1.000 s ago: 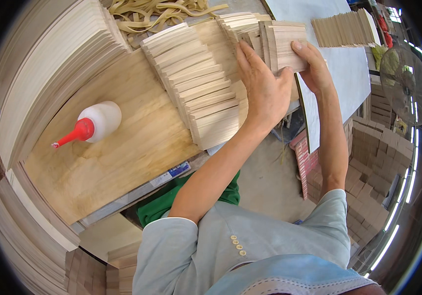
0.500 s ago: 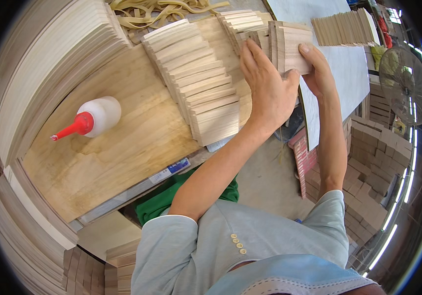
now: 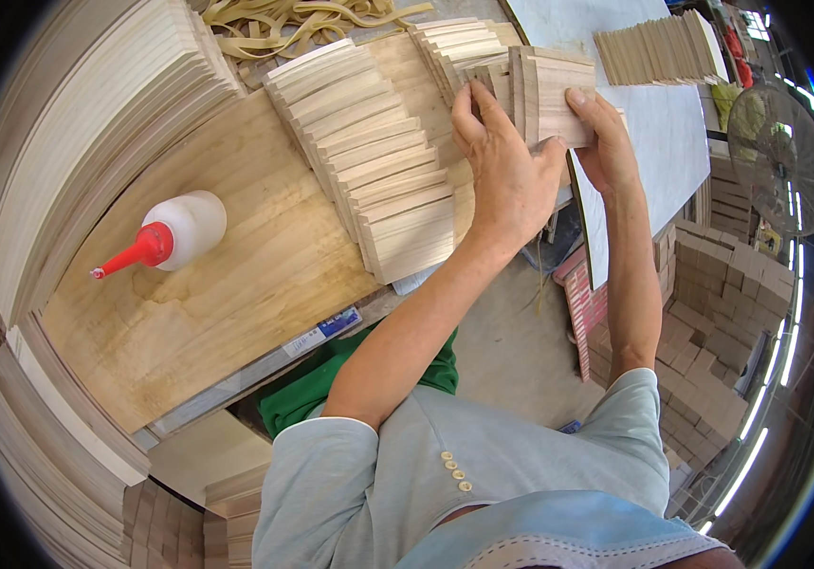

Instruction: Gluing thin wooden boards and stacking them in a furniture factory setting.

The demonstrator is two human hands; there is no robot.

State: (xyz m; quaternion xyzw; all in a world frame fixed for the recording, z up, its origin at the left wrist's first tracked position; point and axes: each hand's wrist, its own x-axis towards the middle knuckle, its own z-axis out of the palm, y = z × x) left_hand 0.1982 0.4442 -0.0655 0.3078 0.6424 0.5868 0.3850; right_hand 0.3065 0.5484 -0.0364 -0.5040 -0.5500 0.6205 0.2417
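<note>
The wooden boards [image 3: 558, 100] are located above the near edge of the work area, between the two hands, several pieces standing face to face as a small pack. The right hand [image 3: 608, 142] has its thumb pressed on the front face of the pack and its fingers behind, closed to the thickness of the wood; the fingertips are hidden. The left hand [image 3: 513, 180] is partly spread: its fingers are bent at the left end of the pack, and its thumb meets the lower edge. Whether the left fingers grip the wood cannot be told. A long row of boards [image 3: 369, 161] lies overlapped on the surface [image 3: 246, 313] to the left, and a shorter row [image 3: 454, 47] lies behind the left hand. Farther left, a white bottle [image 3: 196, 228] with a red nozzle lies on its side. Yellowish straps [image 3: 302, 24] are heaped at the far edge. To the right, a grey panel [image 3: 667, 142] carries another stack [image 3: 658, 52], with a fan [image 3: 777, 156] beyond.
</note>
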